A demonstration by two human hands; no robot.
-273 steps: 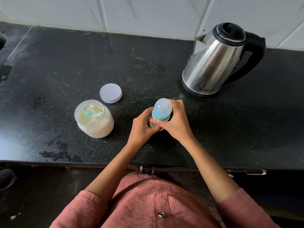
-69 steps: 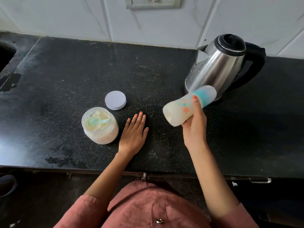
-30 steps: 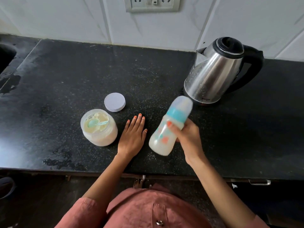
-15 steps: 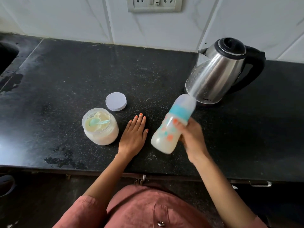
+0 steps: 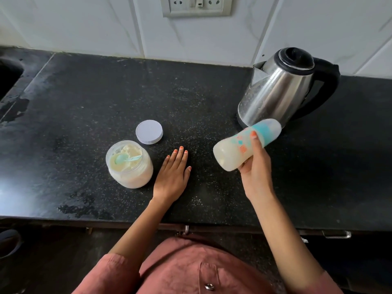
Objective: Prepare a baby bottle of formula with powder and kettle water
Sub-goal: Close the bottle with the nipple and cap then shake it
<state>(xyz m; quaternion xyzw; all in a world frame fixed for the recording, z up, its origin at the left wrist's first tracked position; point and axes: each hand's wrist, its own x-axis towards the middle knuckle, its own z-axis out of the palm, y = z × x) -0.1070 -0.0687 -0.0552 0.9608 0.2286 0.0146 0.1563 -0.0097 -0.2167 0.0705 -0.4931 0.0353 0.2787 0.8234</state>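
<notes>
Bottle [image 5: 244,145] tipped flatter, nearer kettle [image 5: 275,90]; counter [image 5: 339,166] rightward open.

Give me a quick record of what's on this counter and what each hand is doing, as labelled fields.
right hand: holds the baby bottle above the counter, tilted nearly sideways, cap end toward the kettle
bottle contents: milky liquid
bottle cap: on
left hand: flat on the counter, holding nothing
powder jar: open, scoop lying inside
jar lid: on the counter behind the jar
kettle: upright at back right, lid closed
</notes>
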